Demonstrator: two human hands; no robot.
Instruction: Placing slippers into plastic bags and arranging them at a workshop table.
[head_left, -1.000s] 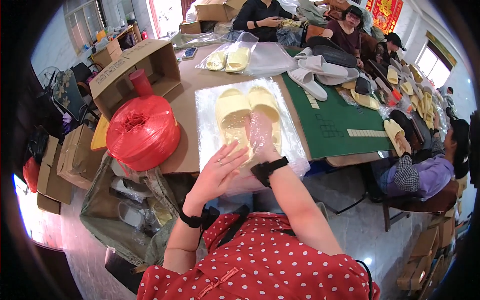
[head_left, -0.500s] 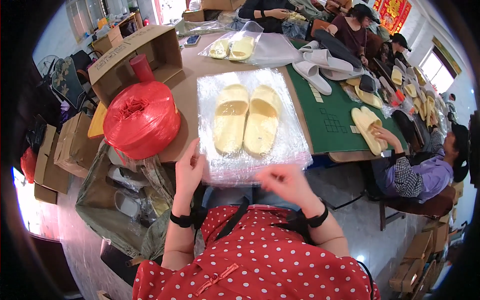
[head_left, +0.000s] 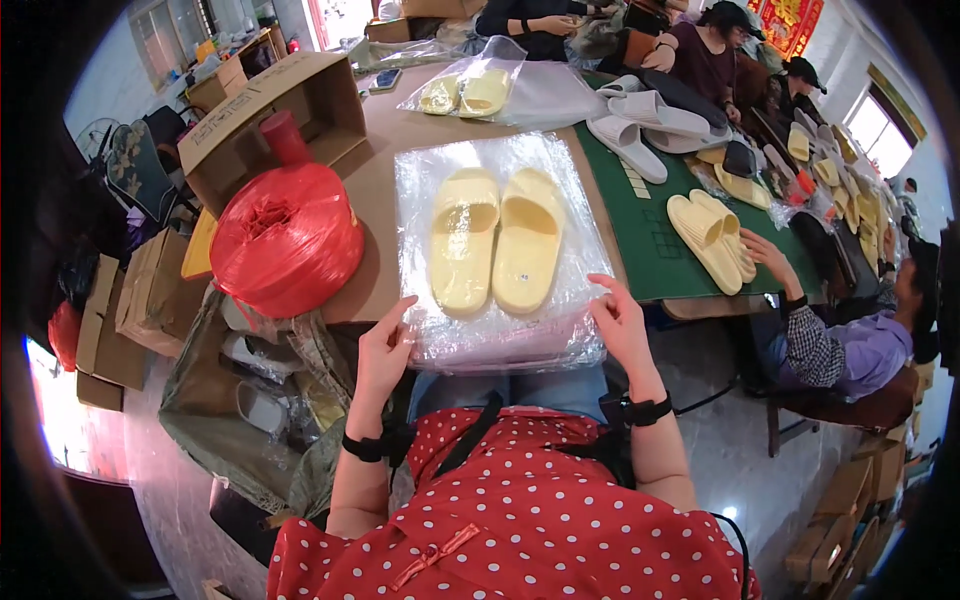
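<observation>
- Yellow slippers lie side by side on the worktop, among stacked clear bags, heels toward the person; film glints over the left one.
- The left hand has its fingertips at the stack's near left edge, fingers bent; whether they pinch the plastic I cannot tell.
- The right hand is at the near right edge, thumb and forefinger by the plastic; again I cannot tell whether they pinch it.
- Left of the stack sits a red roll, with a red cylinder and a tipped carton behind.
- Beyond the stack are a bagged pair and a phone.
- To the right, a green mat bears white slippers and another yellow pair, a co-worker's hand beside it.
</observation>
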